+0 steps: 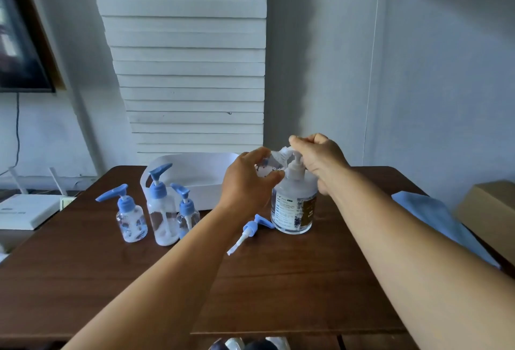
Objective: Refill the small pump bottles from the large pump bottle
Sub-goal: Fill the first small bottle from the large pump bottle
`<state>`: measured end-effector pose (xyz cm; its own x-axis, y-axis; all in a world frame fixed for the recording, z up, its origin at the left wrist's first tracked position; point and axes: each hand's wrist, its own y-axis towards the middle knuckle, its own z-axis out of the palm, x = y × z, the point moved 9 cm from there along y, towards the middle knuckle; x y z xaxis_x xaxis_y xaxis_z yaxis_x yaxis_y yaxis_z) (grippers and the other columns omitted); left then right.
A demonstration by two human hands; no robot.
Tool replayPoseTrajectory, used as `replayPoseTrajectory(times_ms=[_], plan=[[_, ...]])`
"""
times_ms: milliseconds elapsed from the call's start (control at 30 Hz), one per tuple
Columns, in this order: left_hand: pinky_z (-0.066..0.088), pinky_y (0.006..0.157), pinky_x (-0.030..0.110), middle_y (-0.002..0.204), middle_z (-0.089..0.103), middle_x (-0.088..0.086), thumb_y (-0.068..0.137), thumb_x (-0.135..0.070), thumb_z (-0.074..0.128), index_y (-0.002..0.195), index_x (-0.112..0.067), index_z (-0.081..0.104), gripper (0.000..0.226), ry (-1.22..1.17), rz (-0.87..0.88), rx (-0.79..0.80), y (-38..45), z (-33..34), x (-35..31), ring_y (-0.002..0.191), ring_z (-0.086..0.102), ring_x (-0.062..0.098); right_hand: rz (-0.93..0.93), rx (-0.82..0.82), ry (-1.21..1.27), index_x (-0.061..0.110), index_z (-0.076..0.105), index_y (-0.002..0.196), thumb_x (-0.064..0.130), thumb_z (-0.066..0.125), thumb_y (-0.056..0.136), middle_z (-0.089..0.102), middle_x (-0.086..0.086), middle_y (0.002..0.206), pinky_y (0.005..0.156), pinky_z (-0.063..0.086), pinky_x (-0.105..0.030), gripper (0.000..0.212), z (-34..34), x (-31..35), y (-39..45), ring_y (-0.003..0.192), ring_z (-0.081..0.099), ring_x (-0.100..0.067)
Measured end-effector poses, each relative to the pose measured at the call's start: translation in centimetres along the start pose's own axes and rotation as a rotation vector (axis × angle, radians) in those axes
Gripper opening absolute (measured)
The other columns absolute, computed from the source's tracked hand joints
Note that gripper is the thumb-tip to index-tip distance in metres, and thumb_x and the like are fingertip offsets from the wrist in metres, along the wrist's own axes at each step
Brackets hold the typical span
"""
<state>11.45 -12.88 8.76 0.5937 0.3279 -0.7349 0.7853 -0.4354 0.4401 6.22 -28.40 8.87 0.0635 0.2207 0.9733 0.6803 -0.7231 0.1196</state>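
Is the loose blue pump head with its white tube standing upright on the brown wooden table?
No, the loose blue pump head lies on its side on the brown wooden table, beside the large clear pump bottle.

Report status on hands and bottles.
Left hand holds small bottle at spout. Right hand on large pump bottle. Loose pump on table, nothing blocking.

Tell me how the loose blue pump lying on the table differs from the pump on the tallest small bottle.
The loose blue pump lies flat on the table, its white tube bare. The pump on the tallest small bottle stands upright, screwed on, with its tube inside the bottle. Both have blue heads and white tubes.
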Motion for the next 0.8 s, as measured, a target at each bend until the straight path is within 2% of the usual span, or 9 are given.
replayPoseTrajectory(times_ms=[167, 300, 400, 467, 600, 633, 733, 800], plan=[[0.031, 0.056, 0.008, 0.095, 0.058, -0.009, 0.080, -0.028, 0.067, 0.102, -0.029, 0.062, 0.022, 0.032, 0.006, 0.016, -0.3, 0.3, 0.1, 0.070, 0.049, 0.000, 0.011, -0.048, 0.060, 0.020, 0.052, 0.075, 0.038, 0.061, 0.086, 0.058, 0.005, 0.076, 0.054, 0.036, -0.023, 0.023, 0.2, -1.6, -0.2, 0.071, 0.051, -0.010], [0.032, 0.061, 0.008, 0.098, 0.059, -0.007, 0.081, -0.027, 0.067, 0.107, -0.027, 0.062, 0.026, 0.010, -0.024, 0.010, -0.5, 0.1, 0.2, 0.079, 0.053, 0.008, 0.018, -0.069, 0.022, 0.021, 0.053, 0.077, 0.041, 0.059, 0.086, 0.061, 0.003, 0.082, 0.064, 0.040, -0.026, 0.023, 0.4, -1.6, -0.3, 0.083, 0.056, -0.016], [0.031, 0.060, 0.008, 0.098, 0.058, -0.007, 0.080, -0.028, 0.068, 0.107, -0.026, 0.062, 0.027, 0.040, 0.003, -0.003, 0.2, -0.6, -0.7, 0.081, 0.050, 0.010, 0.000, -0.031, -0.005, 0.017, 0.055, 0.087, 0.038, 0.058, 0.088, 0.056, 0.006, 0.077, 0.056, 0.037, -0.024, 0.022, 0.0, -0.1, 0.2, 0.072, 0.050, -0.009], [0.030, 0.060, 0.009, 0.097, 0.057, -0.007, 0.081, -0.029, 0.067, 0.104, -0.027, 0.062, 0.024, 0.064, 0.020, 0.004, 0.3, -0.5, -0.9, 0.080, 0.050, 0.011, -0.019, -0.039, -0.016, 0.017, 0.055, 0.085, 0.038, 0.057, 0.088, 0.056, 0.005, 0.076, 0.057, 0.039, -0.024, 0.021, -0.1, -0.2, 0.3, 0.071, 0.051, -0.009], [0.029, 0.059, 0.006, 0.099, 0.059, -0.006, 0.081, -0.027, 0.067, 0.104, -0.027, 0.062, 0.024, 0.056, -0.011, 0.012, -0.3, 0.1, 0.2, 0.081, 0.050, 0.009, 0.006, -0.100, -0.059, 0.022, 0.052, 0.076, 0.044, 0.056, 0.084, 0.061, 0.003, 0.084, 0.078, 0.048, -0.035, 0.024, 0.4, -2.1, 0.0, 0.091, 0.058, -0.020], [0.030, 0.060, 0.006, 0.100, 0.060, -0.006, 0.081, -0.027, 0.067, 0.106, -0.027, 0.062, 0.026, 0.042, -0.021, 0.016, -0.3, 0.2, 0.4, 0.082, 0.051, 0.008, 0.018, -0.096, -0.063, 0.022, 0.052, 0.076, 0.045, 0.056, 0.084, 0.062, 0.003, 0.085, 0.079, 0.048, -0.036, 0.025, 0.5, -2.2, 0.1, 0.093, 0.058, -0.021], [0.030, 0.060, 0.006, 0.104, 0.061, -0.006, 0.080, -0.029, 0.067, 0.111, -0.027, 0.063, 0.031, 0.023, -0.027, 0.018, 0.1, -0.3, 0.0, 0.083, 0.052, 0.008, 0.034, -0.049, -0.074, 0.021, 0.055, 0.085, 0.042, 0.057, 0.088, 0.062, 0.001, 0.092, 0.071, 0.042, -0.030, 0.021, 0.2, -1.0, 0.2, 0.091, 0.055, -0.018], [0.030, 0.059, 0.008, 0.104, 0.061, -0.006, 0.080, -0.029, 0.068, 0.111, -0.027, 0.063, 0.032, 0.025, -0.011, 0.017, 0.5, -0.5, -0.4, 0.081, 0.051, 0.009, 0.011, -0.035, -0.093, 0.018, 0.056, 0.094, 0.041, 0.056, 0.089, 0.061, 0.000, 0.096, 0.072, 0.040, -0.030, 0.023, -0.1, -0.2, 0.5, 0.092, 0.055, -0.018]])
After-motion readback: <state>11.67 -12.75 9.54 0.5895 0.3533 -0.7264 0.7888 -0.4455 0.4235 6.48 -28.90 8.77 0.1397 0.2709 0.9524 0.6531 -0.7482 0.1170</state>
